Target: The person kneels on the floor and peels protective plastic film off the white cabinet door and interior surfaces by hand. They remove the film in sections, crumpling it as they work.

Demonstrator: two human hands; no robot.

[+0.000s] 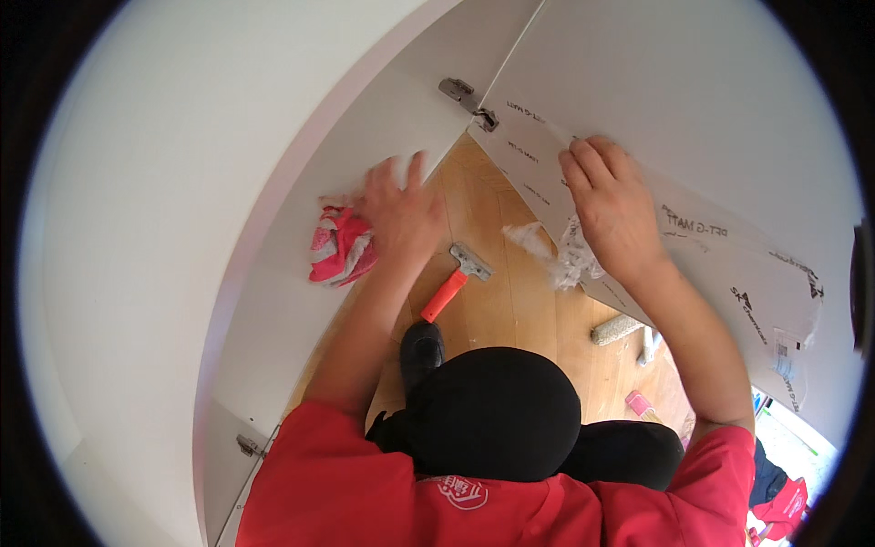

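Observation:
My right hand [612, 205] grips the edge of a clear printed protective film [711, 225], which hangs partly peeled over a white cabinet door [738, 123]. A crumpled bunch of the film [574, 256] hangs beneath that hand. My left hand [403, 208], blurred, has its fingers spread over the white cabinet panel; whether it touches anything is unclear. Beside it a red and grey cloth [342, 247] lies on the panel. A metal hinge [472, 102] joins the door to the cabinet. On the wooden floor [509, 301] rests a scraper with an orange handle [448, 290].
A paint roller [615, 329] lies on the floor under the door's lower edge, and a pink-ended brush [641, 405] is near my knee. Another hinge [249, 446] sits at lower left. Part of another person in red [783, 509] shows at lower right.

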